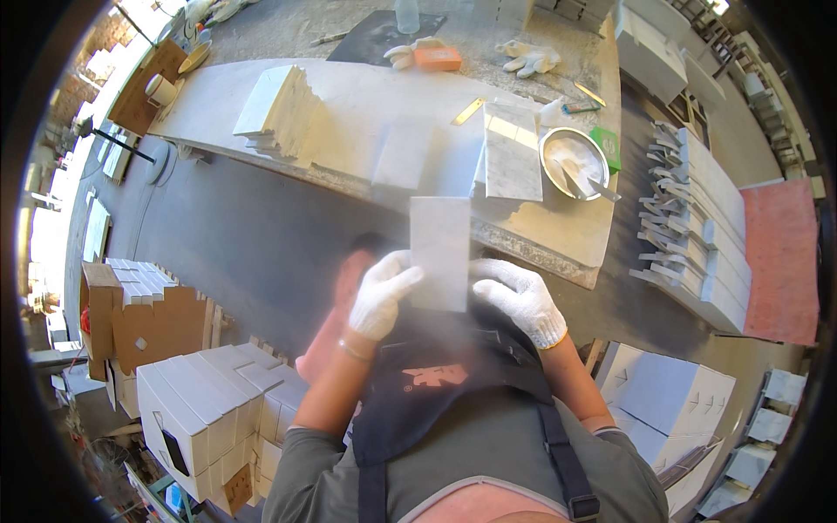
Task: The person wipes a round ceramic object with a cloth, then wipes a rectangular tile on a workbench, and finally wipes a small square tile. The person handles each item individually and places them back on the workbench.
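A pale rectangular stone tile stands nearly upright in front of my apron, its broad face toward me. My left hand, in a white knit glove, grips the left edge with the thumb over the face. White-gloved too, my right hand has its fingertips against the right edge. Just beyond, on the workbench, grey-veined marble tiles lean in a small stack. Beside them sits a round bowl of white paste with a metal spatula in it.
A stack of tiles stands on the bench's left part. Loose gloves, an orange block and a green box lie farther back. White boxes are piled at my left, more cartons at my right. Stone slabs stand right.
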Demonstrator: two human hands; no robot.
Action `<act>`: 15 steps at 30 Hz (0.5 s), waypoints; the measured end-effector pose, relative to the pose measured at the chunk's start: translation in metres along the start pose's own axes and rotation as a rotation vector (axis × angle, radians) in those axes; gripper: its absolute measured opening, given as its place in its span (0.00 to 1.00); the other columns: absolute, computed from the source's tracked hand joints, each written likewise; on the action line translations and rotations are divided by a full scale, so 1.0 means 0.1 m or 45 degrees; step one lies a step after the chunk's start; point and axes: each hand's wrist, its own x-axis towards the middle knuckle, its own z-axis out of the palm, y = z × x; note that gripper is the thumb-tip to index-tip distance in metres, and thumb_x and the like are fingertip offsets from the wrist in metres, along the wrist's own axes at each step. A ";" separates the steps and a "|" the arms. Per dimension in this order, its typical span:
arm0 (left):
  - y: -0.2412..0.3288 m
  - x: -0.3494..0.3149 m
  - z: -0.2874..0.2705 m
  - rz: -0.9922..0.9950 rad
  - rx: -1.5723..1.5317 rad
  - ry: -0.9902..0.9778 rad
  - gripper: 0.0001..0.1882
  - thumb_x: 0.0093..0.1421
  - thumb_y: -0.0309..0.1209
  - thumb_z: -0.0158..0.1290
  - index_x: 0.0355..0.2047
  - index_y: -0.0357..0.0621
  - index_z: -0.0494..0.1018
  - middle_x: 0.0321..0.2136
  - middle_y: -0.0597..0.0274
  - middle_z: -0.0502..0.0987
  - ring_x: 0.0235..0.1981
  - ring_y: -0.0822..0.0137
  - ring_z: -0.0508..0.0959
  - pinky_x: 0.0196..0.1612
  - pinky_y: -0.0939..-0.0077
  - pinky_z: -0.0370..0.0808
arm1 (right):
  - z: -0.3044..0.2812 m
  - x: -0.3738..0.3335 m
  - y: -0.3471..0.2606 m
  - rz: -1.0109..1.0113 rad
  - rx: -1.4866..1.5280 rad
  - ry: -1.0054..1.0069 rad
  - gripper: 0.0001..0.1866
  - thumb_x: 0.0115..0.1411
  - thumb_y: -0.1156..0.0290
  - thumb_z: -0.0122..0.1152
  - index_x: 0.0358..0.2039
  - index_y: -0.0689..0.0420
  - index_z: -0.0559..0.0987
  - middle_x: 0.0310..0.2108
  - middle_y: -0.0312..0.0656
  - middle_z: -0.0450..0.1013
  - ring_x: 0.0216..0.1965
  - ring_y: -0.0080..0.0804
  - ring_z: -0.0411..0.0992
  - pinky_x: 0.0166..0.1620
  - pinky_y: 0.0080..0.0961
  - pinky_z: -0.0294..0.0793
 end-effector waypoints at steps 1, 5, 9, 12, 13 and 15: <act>0.04 0.06 -0.05 0.192 -0.059 0.019 0.16 0.67 0.30 0.57 0.51 0.32 0.76 0.44 0.60 0.81 0.46 0.71 0.78 0.52 0.75 0.74 | -0.03 0.04 0.05 0.003 -0.003 0.036 0.21 0.65 0.69 0.65 0.56 0.65 0.80 0.52 0.43 0.80 0.52 0.28 0.76 0.59 0.28 0.72; 0.45 0.53 -0.42 0.283 0.203 0.108 0.19 0.67 0.31 0.57 0.54 0.31 0.75 0.45 0.61 0.82 0.45 0.74 0.79 0.49 0.78 0.75 | -0.35 0.14 0.30 0.093 0.123 0.195 0.21 0.67 0.65 0.64 0.56 0.63 0.80 0.42 0.42 0.81 0.39 0.27 0.79 0.45 0.24 0.78; 0.82 1.17 -0.58 0.333 0.489 0.109 0.19 0.65 0.34 0.59 0.50 0.30 0.78 0.42 0.64 0.82 0.44 0.76 0.77 0.52 0.79 0.71 | -0.69 0.18 0.52 0.176 0.264 0.431 0.22 0.68 0.61 0.61 0.55 0.64 0.80 0.42 0.46 0.82 0.37 0.31 0.80 0.39 0.26 0.80; 0.96 1.53 -0.55 0.236 0.657 0.181 0.21 0.64 0.36 0.59 0.49 0.30 0.79 0.40 0.65 0.82 0.43 0.75 0.77 0.51 0.79 0.72 | -0.78 0.18 0.61 0.124 0.421 0.442 0.21 0.68 0.62 0.60 0.53 0.66 0.80 0.42 0.49 0.82 0.35 0.34 0.81 0.36 0.28 0.81; 0.97 1.59 -0.52 0.256 0.701 0.197 0.21 0.64 0.37 0.60 0.49 0.30 0.79 0.39 0.64 0.82 0.44 0.74 0.77 0.50 0.78 0.72 | -0.78 0.18 0.62 0.139 0.437 0.465 0.21 0.68 0.62 0.60 0.53 0.66 0.80 0.41 0.49 0.82 0.34 0.34 0.81 0.36 0.28 0.81; 1.02 1.65 -0.45 0.228 0.818 0.279 0.23 0.63 0.39 0.60 0.49 0.30 0.80 0.38 0.63 0.83 0.44 0.73 0.78 0.50 0.77 0.73 | -0.79 0.19 0.63 0.134 0.462 0.453 0.22 0.68 0.60 0.61 0.53 0.66 0.80 0.41 0.50 0.82 0.34 0.34 0.81 0.35 0.29 0.81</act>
